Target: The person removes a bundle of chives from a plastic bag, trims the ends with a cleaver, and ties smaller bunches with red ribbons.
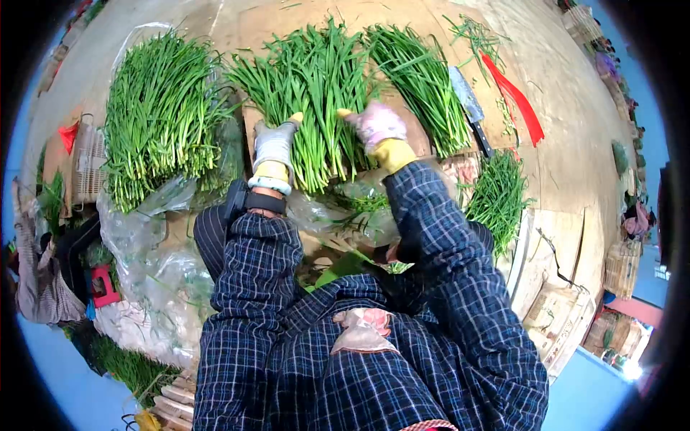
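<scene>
A loose bundle of garlic chives (320, 122) lies on a brown board, leaf tips pointing away and pale stems toward me. At its left edge is my left hand (274, 146), in a whitish glove with a yellow thumb laid over the stems. My right hand (379, 127), in a pinkish-white glove, presses against the bundle's right side, its yellow thumb tip pointing inward. Both hands appear closed around the bundle's sides; their other fingers are mostly hidden. Right of it lies another chive bundle (417, 82), with a knife (468, 100) alongside.
A large chive pile (162, 118) sits at left above clear plastic sheeting (158, 266). Red strips (514, 97) lie beyond the knife. Trimmed greens (497, 194) are heaped at right near a wooden crate (557, 312). Another person (47, 280) is at the left edge.
</scene>
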{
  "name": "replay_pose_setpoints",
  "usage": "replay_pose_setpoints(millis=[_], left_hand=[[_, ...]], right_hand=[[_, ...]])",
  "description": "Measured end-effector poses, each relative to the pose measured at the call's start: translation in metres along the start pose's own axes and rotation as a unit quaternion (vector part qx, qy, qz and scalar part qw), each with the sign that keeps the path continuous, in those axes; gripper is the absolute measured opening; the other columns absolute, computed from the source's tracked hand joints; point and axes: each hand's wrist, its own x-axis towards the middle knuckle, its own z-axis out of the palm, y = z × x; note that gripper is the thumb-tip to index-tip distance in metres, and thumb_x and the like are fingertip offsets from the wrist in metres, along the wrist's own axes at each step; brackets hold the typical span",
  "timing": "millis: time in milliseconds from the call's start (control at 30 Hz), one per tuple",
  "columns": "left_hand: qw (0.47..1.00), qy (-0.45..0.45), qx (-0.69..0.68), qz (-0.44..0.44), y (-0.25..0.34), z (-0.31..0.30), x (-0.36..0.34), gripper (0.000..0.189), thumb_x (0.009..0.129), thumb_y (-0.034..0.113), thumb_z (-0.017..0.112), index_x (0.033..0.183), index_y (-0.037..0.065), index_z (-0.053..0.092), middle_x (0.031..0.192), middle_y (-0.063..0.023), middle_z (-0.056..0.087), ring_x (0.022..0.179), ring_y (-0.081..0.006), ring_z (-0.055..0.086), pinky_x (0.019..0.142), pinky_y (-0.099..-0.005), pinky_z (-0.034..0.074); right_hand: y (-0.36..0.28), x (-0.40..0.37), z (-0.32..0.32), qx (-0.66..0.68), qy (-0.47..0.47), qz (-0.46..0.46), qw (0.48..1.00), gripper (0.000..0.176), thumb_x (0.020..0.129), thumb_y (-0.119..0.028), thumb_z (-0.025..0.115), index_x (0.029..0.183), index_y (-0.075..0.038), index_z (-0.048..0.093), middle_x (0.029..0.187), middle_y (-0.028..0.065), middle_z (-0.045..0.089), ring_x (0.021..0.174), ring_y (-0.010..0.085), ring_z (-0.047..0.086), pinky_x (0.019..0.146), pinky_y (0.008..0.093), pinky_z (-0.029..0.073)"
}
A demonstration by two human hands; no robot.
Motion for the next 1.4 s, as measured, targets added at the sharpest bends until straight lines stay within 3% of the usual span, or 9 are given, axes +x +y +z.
replay_pose_setpoints(millis=[133, 233, 400, 600, 833, 1000, 1100, 1233, 1400], left_hand=[[0.983, -0.052, 0.164, -0.059, 0.039, 0.001, -0.012, 0.078, 0.067, 0.039, 0.077, 0.119, -0.01, 0.047, 0.114, -0.0149, 0.058, 0.099, -0.0237, 0.057, 0.084, -0.0318, 0.045], [0.971, -0.215, -0.043, -0.093, 0.025, 0.004, 0.002, 0.06, 0.07, 0.04, 0.074, 0.109, -0.003, 0.058, 0.106, -0.012, 0.062, 0.089, -0.0221, 0.059, 0.077, -0.033, 0.047], [0.728, -0.46, -0.454, -0.228, 0.026, -0.025, -0.014, 0.042, 0.079, 0.027, 0.068, 0.113, 0.005, 0.057, 0.103, -0.0114, 0.064, 0.088, -0.0263, 0.062, 0.081, -0.0404, 0.051], [0.703, -0.465, -0.529, -0.1, 0.035, -0.049, -0.044, 0.059, 0.078, 0.035, 0.068, 0.125, 0.005, 0.047, 0.117, -0.0123, 0.057, 0.1, -0.0279, 0.058, 0.09, -0.0443, 0.047], [0.911, -0.233, -0.303, -0.157, 0.007, -0.035, -0.007, 0.035, 0.079, 0.024, 0.066, 0.108, 0.006, 0.059, 0.099, -0.0092, 0.064, 0.082, -0.0249, 0.062, 0.075, -0.0374, 0.051], [0.889, -0.283, -0.326, -0.153, 0.004, -0.023, 0.007, 0.035, 0.082, 0.025, 0.064, 0.107, 0.002, 0.059, 0.092, -0.0112, 0.066, 0.072, -0.0265, 0.065, 0.069, -0.0365, 0.054], [0.921, -0.255, -0.257, -0.144, -0.002, -0.016, 0.02, 0.035, 0.08, 0.022, 0.067, 0.109, 0.003, 0.059, 0.094, -0.0109, 0.066, 0.074, -0.0261, 0.064, 0.069, -0.0364, 0.054], [0.896, -0.308, -0.291, -0.136, 0.02, -0.022, -0.008, 0.042, 0.082, 0.032, 0.065, 0.112, 0.003, 0.059, 0.103, -0.0067, 0.063, 0.091, -0.0172, 0.059, 0.084, -0.0301, 0.047], [0.869, -0.359, -0.323, -0.106, 0.027, -0.036, -0.012, 0.04, 0.079, 0.028, 0.066, 0.11, 0.004, 0.06, 0.103, -0.0075, 0.063, 0.091, -0.0181, 0.06, 0.083, -0.0305, 0.048]], right_hand=[[-0.028, -0.003, 0.026, 0.099, 0.008, -0.007, 0.995, 0.083, 0.062, -0.061, 0.071, 0.112, 0.003, 0.056, 0.11, 0.0225, 0.06, 0.104, 0.0331, 0.058, 0.087, 0.0397, 0.047], [-0.033, 0.012, 0.04, 0.223, -0.106, -0.002, 0.969, 0.076, 0.062, -0.05, 0.075, 0.11, 0.006, 0.056, 0.105, 0.02, 0.062, 0.097, 0.0288, 0.061, 0.082, 0.0364, 0.048], [-0.029, -0.03, 0.015, 0.62, -0.303, -0.097, 0.717, 0.05, 0.077, -0.023, 0.07, 0.115, 0.005, 0.053, 0.099, 0.0125, 0.063, 0.085, 0.0191, 0.063, 0.077, 0.0295, 0.05], [-0.06, -0.033, 0.011, 0.39, -0.187, -0.23, 0.872, 0.06, 0.072, -0.025, 0.076, 0.118, 0.004, 0.05, 0.099, 0.015, 0.063, 0.089, 0.0207, 0.061, 0.077, 0.0314, 0.049], [-0.048, -0.029, 0.022, 0.152, -0.114, -0.127, 0.974, 0.073, 0.069, -0.043, 0.074, 0.12, 0.002, 0.049, 0.11, 0.0227, 0.059, 0.104, 0.0338, 0.057, 0.087, 0.0382, 0.045], [-0.016, -0.012, 0.0, 0.047, 0.06, -0.033, 0.997, 0.066, 0.066, -0.057, 0.071, 0.092, 0.003, 0.065, 0.088, 0.022, 0.065, 0.084, 0.0347, 0.064, 0.074, 0.0422, 0.05], [-0.017, -0.002, -0.002, 0.067, -0.022, 0.054, 0.996, 0.072, 0.067, -0.059, 0.069, 0.097, 0.006, 0.064, 0.094, 0.0242, 0.064, 0.09, 0.0334, 0.064, 0.075, 0.0408, 0.049], [-0.035, 0.011, 0.047, 0.203, -0.139, -0.009, 0.969, 0.078, 0.067, -0.061, 0.067, 0.107, 0.006, 0.06, 0.105, 0.024, 0.061, 0.105, 0.0356, 0.057, 0.085, 0.0385, 0.045], [-0.04, -0.021, 0.026, 0.531, -0.275, -0.076, 0.798, 0.035, 0.078, -0.021, 0.07, 0.102, 0.002, 0.061, 0.094, 0.0108, 0.066, 0.083, 0.0194, 0.064, 0.076, 0.0303, 0.05]])
